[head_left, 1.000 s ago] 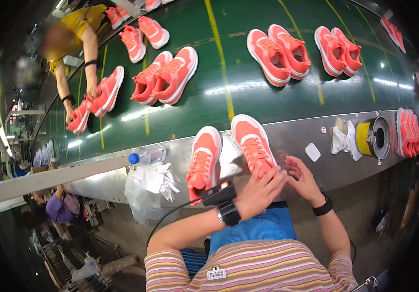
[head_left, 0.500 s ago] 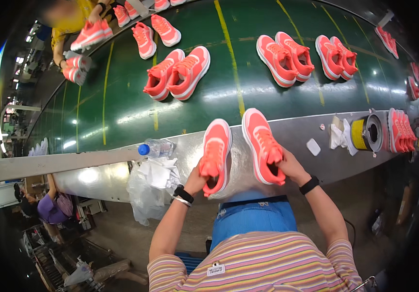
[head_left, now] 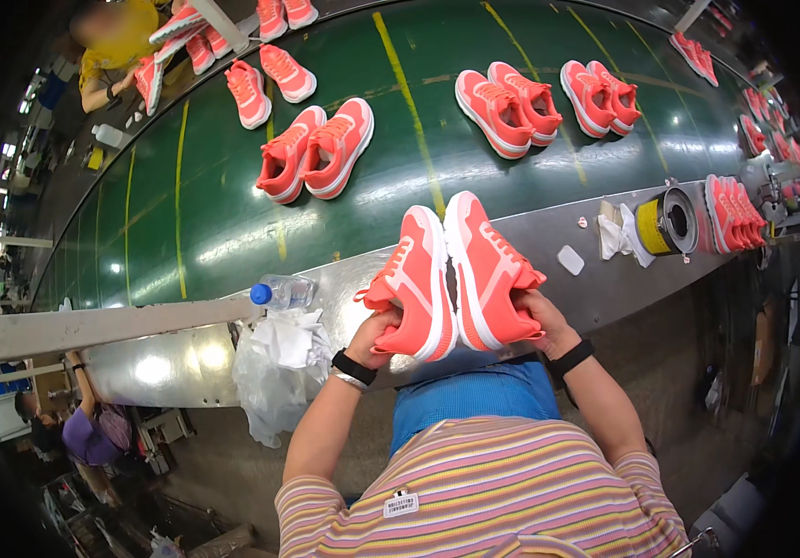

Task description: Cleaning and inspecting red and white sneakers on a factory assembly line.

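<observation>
Two coral sneakers with white soles are held up side by side before me, toes pointing away and soles turned toward each other. My left hand grips the left sneaker, its fingers reaching into the ankle opening. My right hand grips the right sneaker at its heel opening in the same way. The soles come close together or touch near the heels. Under the shoes is the metal ledge of the bench. The fingertips inside both shoes are hidden.
Several pairs of coral sneakers stand on the green belt beyond the ledge. A bottle with a blue cap and white paper lie left; a yellow-labelled can and more sneakers stand right. A person in yellow handles shoes far left.
Both sneakers have rolled from soles-down to lying on edge, soles facing, and have come together. My hands turned with them. The view has shifted slightly; the far person's hands have moved.
</observation>
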Demonstrator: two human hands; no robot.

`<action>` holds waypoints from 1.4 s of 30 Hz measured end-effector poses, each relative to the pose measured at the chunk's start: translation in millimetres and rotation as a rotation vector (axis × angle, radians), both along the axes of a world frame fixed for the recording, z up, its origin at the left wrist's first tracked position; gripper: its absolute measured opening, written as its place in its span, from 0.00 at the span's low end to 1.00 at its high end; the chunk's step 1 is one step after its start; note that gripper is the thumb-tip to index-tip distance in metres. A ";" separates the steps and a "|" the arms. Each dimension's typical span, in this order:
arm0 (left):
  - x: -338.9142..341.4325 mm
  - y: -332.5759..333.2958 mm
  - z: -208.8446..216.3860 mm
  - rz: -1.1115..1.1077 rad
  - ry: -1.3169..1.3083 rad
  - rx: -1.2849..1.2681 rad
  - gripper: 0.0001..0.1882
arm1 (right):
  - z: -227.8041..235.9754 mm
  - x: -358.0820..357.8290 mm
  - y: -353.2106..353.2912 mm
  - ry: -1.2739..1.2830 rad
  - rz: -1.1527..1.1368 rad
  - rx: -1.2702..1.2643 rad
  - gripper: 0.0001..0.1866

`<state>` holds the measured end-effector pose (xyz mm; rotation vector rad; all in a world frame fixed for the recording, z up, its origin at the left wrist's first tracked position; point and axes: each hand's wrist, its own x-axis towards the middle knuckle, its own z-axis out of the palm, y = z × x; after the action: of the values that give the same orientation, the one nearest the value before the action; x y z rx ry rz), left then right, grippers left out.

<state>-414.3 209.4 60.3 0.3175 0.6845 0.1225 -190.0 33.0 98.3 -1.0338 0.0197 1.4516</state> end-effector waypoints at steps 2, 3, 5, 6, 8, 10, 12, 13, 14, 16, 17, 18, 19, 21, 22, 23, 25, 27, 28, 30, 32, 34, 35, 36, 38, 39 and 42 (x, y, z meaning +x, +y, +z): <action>1.7 2.3 5.4 -0.009 0.009 0.014 0.10 | -3.1 -1.1 -2.2 0.011 -0.016 0.019 0.18; 1.9 3.3 8.4 -0.005 0.024 0.031 0.11 | -3.5 -2.3 -2.2 0.030 -0.019 0.042 0.18; 1.6 4.8 7.7 -0.018 0.007 0.040 0.13 | -2.1 -5.0 -1.4 0.036 -0.048 0.034 0.18; 0.3 5.4 7.8 -0.024 -0.006 0.050 0.14 | -1.9 -7.0 -0.8 0.046 -0.071 0.027 0.18; 1.0 9.2 8.3 -0.040 0.002 0.027 0.13 | 0.9 -8.1 0.6 0.058 -0.083 0.025 0.18; 2.4 10.7 10.7 -0.054 0.011 0.004 0.12 | 1.7 -8.7 0.2 0.071 -0.093 0.021 0.19; 3.7 11.0 14.1 -0.056 0.031 -0.018 0.12 | -2.5 -8.3 -1.1 0.098 -0.122 0.018 0.19; 2.9 11.0 16.0 -0.057 0.030 -0.017 0.12 | -7.6 -6.8 -4.1 0.096 -0.123 0.019 0.19; 1.5 10.6 18.2 -0.071 0.028 0.003 0.12 | -14.1 -5.1 -8.4 0.140 -0.103 0.048 0.20; 1.1 12.7 18.4 -0.079 0.018 0.037 0.12 | -8.6 -6.2 -1.2 0.175 -0.076 0.091 0.20; -1.0 9.8 17.6 -0.088 0.042 0.137 0.12 | -3.8 -12.0 0.3 0.120 -0.095 0.071 0.21; -2.5 8.9 17.1 -0.098 0.065 0.238 0.13 | 2.4 -16.3 2.4 0.064 -0.119 0.052 0.21; -6.1 9.9 17.0 -0.166 0.140 0.317 0.15 | -2.1 -15.9 -1.8 0.038 -0.075 0.065 0.24; -7.9 3.9 15.4 -0.103 0.086 0.407 0.21 | -10.7 -17.1 -7.3 0.052 -0.057 0.143 0.23; -10.0 3.0 13.6 -0.102 0.111 0.487 0.26 | -8.1 -20.3 -7.0 0.085 -0.100 0.146 0.23; -10.8 2.7 9.6 -0.103 0.107 0.492 0.26 | -11.8 -21.6 -8.5 0.081 -0.102 0.151 0.23; -8.4 0.9 8.2 -0.096 0.072 0.824 0.36 | -18.8 -22.2 -12.3 0.078 -0.115 0.130 0.26; -7.5 -2.3 14.8 -0.077 0.031 0.875 0.40 | -21.5 -23.3 -16.4 0.055 -0.130 0.114 0.27; -7.5 -3.2 18.4 -0.059 -0.007 0.923 0.44 | -22.0 -23.7 -17.2 0.036 -0.144 0.096 0.28; -10.2 -3.4 4.8 -0.076 0.058 1.039 0.46 | -23.0 -23.8 -18.9 0.044 -0.155 0.096 0.28; -12.4 -4.4 0.7 -0.071 0.085 1.062 0.48 | -25.7 -24.1 -21.9 0.054 -0.167 0.093 0.28; -11.0 -4.5 6.5 -0.081 0.095 1.118 0.49 | -30.9 -23.4 -25.0 0.096 -0.165 0.079 0.27; -10.5 -4.8 10.2 -0.088 0.106 1.175 0.50 | -32.8 -23.4 -26.5 0.096 -0.169 0.078 0.27; -10.6 -4.9 13.2 -0.091 0.105 1.174 0.50 | -33.7 -24.1 -27.3 0.093 -0.167 0.083 0.27; -10.6 -5.1 19.2 -0.108 0.157 1.308 0.50 | -35.1 -26.6 -28.8 0.091 -0.167 0.088 0.26; -10.6 -5.7 22.3 -0.109 0.157 1.308 0.50 | -35.5 -27.9 -29.5 0.094 -0.184 0.091 0.26; -10.9 -7.0 30.7 -0.126 0.203 1.438 0.50 | -32.7 -30.2 -28.6 0.081 -0.203 0.104 0.26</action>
<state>-425.3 202.5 91.0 1.7656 0.6759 0.4624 -220.2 4.4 65.6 -0.8619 0.1035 1.2954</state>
